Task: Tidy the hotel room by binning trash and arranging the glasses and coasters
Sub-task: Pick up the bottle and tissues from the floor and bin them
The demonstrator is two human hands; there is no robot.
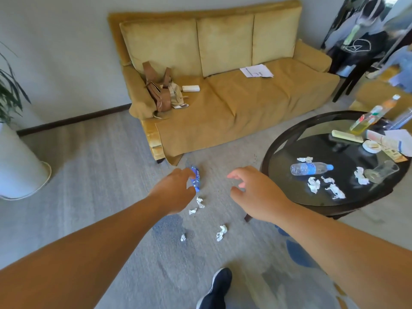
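Note:
My left hand reaches down to the carpet, with fingers and thumb curled round a crushed blue-labelled plastic bottle. My right hand hovers beside it, fingers loosely spread, holding nothing. Several crumpled tissues lie on the carpet just below the hands. On the round dark glass table at the right lie a clear water bottle on its side, more crumpled tissues and a tipped-over glass.
A mustard sofa stands behind, with a brown bag and papers on it. A white planter sits at the left. The table's far side holds bottles and boxes. My shoe is below.

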